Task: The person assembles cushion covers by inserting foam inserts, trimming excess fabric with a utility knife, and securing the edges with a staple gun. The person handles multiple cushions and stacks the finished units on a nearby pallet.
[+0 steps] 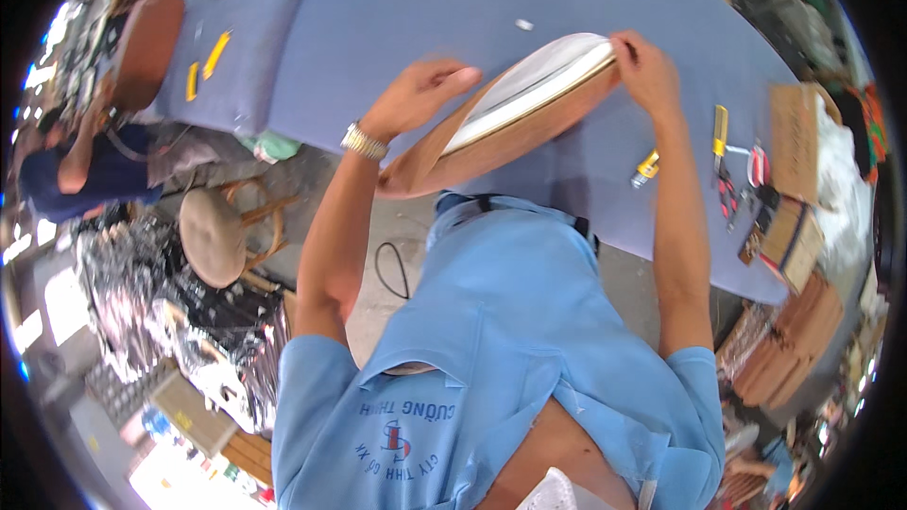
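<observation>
A rounded brown seat-like panel (539, 123), with a white inner layer (529, 85) showing on its upper side, is tilted up at the near edge of the blue-grey table. My right hand (647, 71) pinches its far right end between thumb and fingers. Above its left part hovers my left hand (422, 94), slightly blurred, thumb side stretched toward the panel and nothing visible in it. Close to my left wristwatch (364, 144) lies the panel's left end. Whether the left fingers touch the panel is hard to make out.
Yellow cutters (645, 170), pliers (727, 196) and a tape roll (758, 165) lie on the table (406, 0) at right, beside a cardboard box (794, 142). More yellow tools (215, 55) lie at far left. A round stool (213, 236) and another person (85, 165) are to the left.
</observation>
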The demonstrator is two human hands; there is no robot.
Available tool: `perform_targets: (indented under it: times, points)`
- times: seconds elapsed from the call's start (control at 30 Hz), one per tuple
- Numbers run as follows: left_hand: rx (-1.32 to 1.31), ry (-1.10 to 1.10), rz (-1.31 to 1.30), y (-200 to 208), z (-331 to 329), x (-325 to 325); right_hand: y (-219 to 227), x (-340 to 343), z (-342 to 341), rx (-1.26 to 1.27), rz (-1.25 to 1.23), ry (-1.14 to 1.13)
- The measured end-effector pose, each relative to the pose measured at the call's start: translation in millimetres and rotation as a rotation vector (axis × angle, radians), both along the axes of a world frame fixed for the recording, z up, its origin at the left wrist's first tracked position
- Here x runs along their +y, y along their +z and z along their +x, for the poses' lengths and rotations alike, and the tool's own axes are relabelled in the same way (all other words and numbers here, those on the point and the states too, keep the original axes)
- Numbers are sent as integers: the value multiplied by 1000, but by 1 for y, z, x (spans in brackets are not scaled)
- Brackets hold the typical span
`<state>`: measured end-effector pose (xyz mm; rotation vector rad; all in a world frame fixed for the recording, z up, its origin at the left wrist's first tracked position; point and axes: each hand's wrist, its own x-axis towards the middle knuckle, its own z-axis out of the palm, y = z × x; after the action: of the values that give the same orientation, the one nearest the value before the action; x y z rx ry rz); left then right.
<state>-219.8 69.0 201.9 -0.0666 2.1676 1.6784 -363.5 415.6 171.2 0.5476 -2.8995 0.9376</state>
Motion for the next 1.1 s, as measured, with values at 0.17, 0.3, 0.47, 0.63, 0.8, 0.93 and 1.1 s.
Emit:
perform_targets:
  times: [0.17, 0.3, 0.47, 0.63, 0.8, 0.93, 1.1]
  points:
    - [121, 277, -100, 5, 142, -47, -6, -30, -18, 48, 167, 8]
    - [416, 464, -497, -9, 164, -6, -11, -28, -23, 42, 158, 50]
    - [101, 455, -434, 6, 149, -17, -15, 4, -20, 39, 80, 102]
    - [55, 482, -130, -7, 149, -24, -12, 16, -6, 14, -25, 104]
    - [-27, 480, -43, -14, 154, -28, -12, 13, -1, 66, -35, 95]
    - [-43, 536, 24, -12, 154, -23, -8, 8, 2, 72, -17, 60]
    - [173, 438, -398, 12, 159, -7, -2, 3, 10, 50, 4, 7]
